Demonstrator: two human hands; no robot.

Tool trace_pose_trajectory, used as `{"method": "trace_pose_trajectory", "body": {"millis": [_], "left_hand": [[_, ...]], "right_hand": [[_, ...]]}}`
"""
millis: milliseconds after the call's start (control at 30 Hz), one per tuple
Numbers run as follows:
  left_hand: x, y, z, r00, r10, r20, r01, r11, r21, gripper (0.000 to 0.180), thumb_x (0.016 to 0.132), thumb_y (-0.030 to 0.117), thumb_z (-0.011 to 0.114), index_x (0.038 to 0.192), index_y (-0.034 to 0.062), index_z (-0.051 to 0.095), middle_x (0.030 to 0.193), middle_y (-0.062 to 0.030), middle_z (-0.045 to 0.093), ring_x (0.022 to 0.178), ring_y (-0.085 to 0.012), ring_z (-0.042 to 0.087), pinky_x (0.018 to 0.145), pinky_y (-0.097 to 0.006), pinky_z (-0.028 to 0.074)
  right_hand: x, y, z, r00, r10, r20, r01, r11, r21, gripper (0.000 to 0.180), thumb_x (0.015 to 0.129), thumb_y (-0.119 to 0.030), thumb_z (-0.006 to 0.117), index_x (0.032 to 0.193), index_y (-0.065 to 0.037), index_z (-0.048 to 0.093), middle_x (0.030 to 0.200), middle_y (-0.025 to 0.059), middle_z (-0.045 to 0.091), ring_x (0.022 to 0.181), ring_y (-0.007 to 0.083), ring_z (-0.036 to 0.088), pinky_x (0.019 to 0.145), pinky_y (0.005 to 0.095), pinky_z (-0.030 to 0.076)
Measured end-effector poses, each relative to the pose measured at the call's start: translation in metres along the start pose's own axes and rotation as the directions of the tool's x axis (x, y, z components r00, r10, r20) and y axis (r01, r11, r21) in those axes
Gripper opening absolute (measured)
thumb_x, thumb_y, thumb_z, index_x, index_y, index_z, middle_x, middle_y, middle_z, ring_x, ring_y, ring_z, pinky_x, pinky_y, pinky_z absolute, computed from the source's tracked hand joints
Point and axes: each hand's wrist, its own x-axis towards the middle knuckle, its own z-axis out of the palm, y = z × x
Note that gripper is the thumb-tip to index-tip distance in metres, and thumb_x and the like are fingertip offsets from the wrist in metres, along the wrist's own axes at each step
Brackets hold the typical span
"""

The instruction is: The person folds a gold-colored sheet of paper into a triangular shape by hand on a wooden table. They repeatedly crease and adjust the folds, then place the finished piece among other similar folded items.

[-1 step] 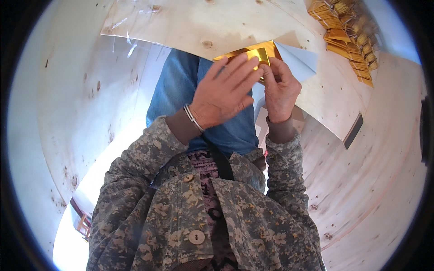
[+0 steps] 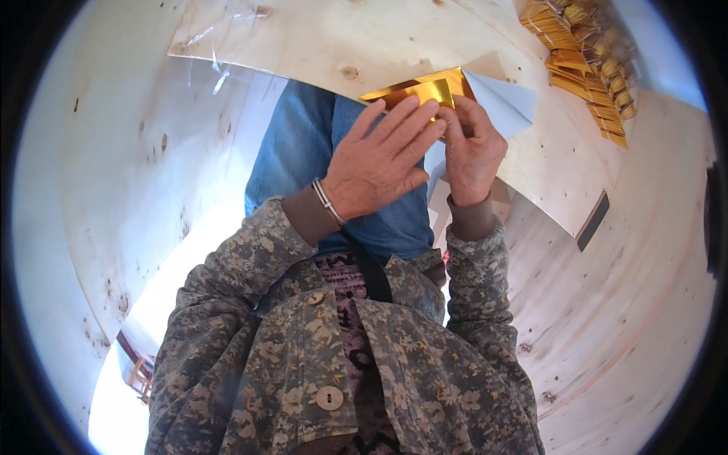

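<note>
A shiny gold paper sheet (image 2: 413,89) with a pale white back (image 2: 504,102) lies at the near edge of a plywood table (image 2: 341,38). My left hand (image 2: 379,163), with a thin bracelet (image 2: 327,203) on the wrist, lies over the sheet with its fingers stretched out along it; its thumb is hidden. My right hand (image 2: 474,152) pinches the sheet's right part between thumb and fingers. The two hands touch each other just above my blue-trousered lap.
Several bundles of folded gold papers (image 2: 591,53) are stacked at the table's far right. Plywood walls curve around on both sides, with a dark slot (image 2: 593,220) on the right. My patterned jacket fills the lower middle.
</note>
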Motion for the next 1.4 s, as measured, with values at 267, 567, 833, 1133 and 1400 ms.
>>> {"method": "trace_pose_trajectory", "body": {"millis": [267, 567, 833, 1133, 1400], "left_hand": [[-0.001, -0.007, 0.018, 0.983, -0.121, 0.135, 0.110, 0.990, 0.087, 0.082, 0.088, 0.056, 0.061, 0.156, 0.0161, 0.037, 0.165, -0.0053, 0.030, 0.152, -0.0256, 0.025, 0.121, -0.051, 0.017], [0.015, -0.039, 0.012, 0.991, -0.133, -0.009, 0.133, 0.986, 0.097, 0.079, 0.086, 0.053, 0.066, 0.151, 0.0159, 0.043, 0.162, -0.0058, 0.033, 0.150, -0.0249, 0.029, 0.119, -0.053, 0.019], [0.015, -0.038, 0.019, 0.994, -0.112, -0.012, 0.113, 0.984, 0.134, 0.072, 0.097, 0.063, 0.047, 0.151, 0.0166, 0.043, 0.161, -0.0085, 0.033, 0.149, -0.0274, 0.029, 0.120, -0.054, 0.016], [0.021, -0.035, 0.024, 0.989, -0.147, -0.006, 0.146, 0.976, 0.159, 0.074, 0.093, 0.061, 0.054, 0.148, 0.0130, 0.047, 0.158, -0.0120, 0.037, 0.148, -0.0286, 0.029, 0.120, -0.054, 0.017], [0.023, -0.035, 0.022, 0.979, -0.188, 0.075, 0.164, 0.955, 0.247, 0.075, 0.096, 0.069, 0.042, 0.150, 0.0157, 0.046, 0.157, -0.0138, 0.037, 0.147, -0.0308, 0.031, 0.120, -0.053, 0.015]], "right_hand": [[0.006, -0.006, 0.006, 0.999, -0.004, -0.042, 0.004, 1.000, -0.004, 0.020, 0.090, -0.008, 0.074, 0.107, 0.003, 0.070, 0.082, 0.0128, 0.073, 0.070, 0.0139, 0.069, 0.065, 0.0276, 0.056], [-0.006, -0.028, 0.010, 0.970, -0.245, -0.011, 0.238, 0.953, -0.186, 0.034, 0.086, -0.001, 0.070, 0.119, 0.004, 0.064, 0.118, 0.0213, 0.067, 0.104, 0.0325, 0.068, 0.088, 0.0380, 0.055], [-0.018, -0.006, -0.044, 0.929, -0.332, -0.163, 0.242, 0.878, -0.412, 0.040, 0.089, -0.005, 0.068, 0.128, 0.001, 0.061, 0.133, 0.0183, 0.060, 0.122, 0.0333, 0.057, 0.102, 0.0419, 0.046], [0.012, 0.029, -0.063, 0.993, -0.065, -0.099, 0.059, 0.997, -0.056, 0.039, 0.097, -0.022, 0.066, 0.130, -0.001, 0.062, 0.131, 0.0161, 0.061, 0.119, 0.0286, 0.057, 0.101, 0.0397, 0.046], [0.014, 0.033, -0.050, 0.926, -0.350, 0.144, 0.378, 0.872, -0.310, 0.026, 0.089, -0.019, 0.073, 0.106, 0.000, 0.073, 0.116, 0.0164, 0.066, 0.107, 0.0316, 0.061, 0.093, 0.0386, 0.049]]}}
